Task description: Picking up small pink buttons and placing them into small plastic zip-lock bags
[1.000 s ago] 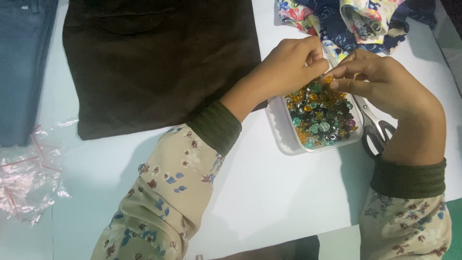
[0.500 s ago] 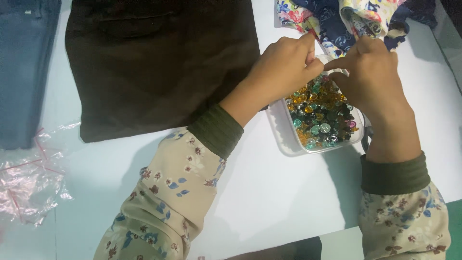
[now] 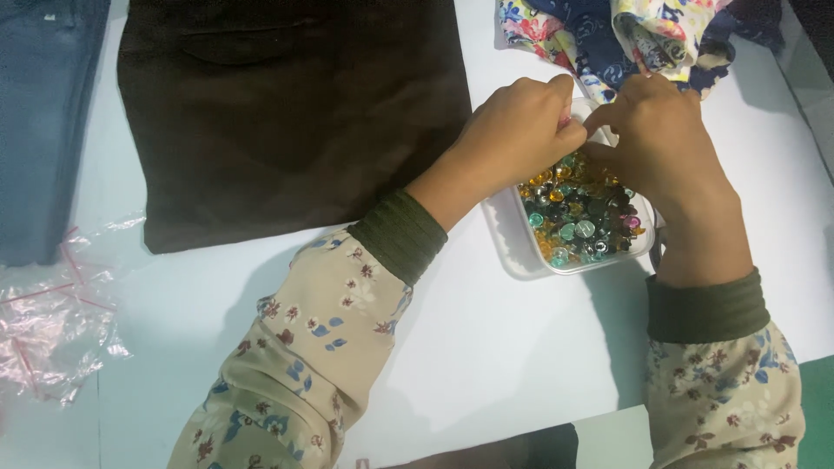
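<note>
A white tray (image 3: 508,247) full of small glossy beads (image 3: 580,213) in amber, teal and dark colours sits on the white table. My left hand (image 3: 519,130) hovers over the tray's far left corner with its fingers curled tight. My right hand (image 3: 662,148) is over the far right side, thumb and forefinger pinched. The fingertips of both hands meet above the beads. Whatever is pinched between them is too small and too covered to make out. Both arms wear floral sleeves with dark green cuffs.
A dark brown garment (image 3: 287,113) lies flat to the left of the tray, with blue jeans (image 3: 43,122) further left. Crumpled floral fabric (image 3: 634,35) lies just beyond my hands. Clear plastic bags with pink strips (image 3: 52,321) sit at the left edge.
Both hands have drawn a little toward the tray's far edge and closer together. My right hand now covers the scissors that showed beside the tray a second ago.
</note>
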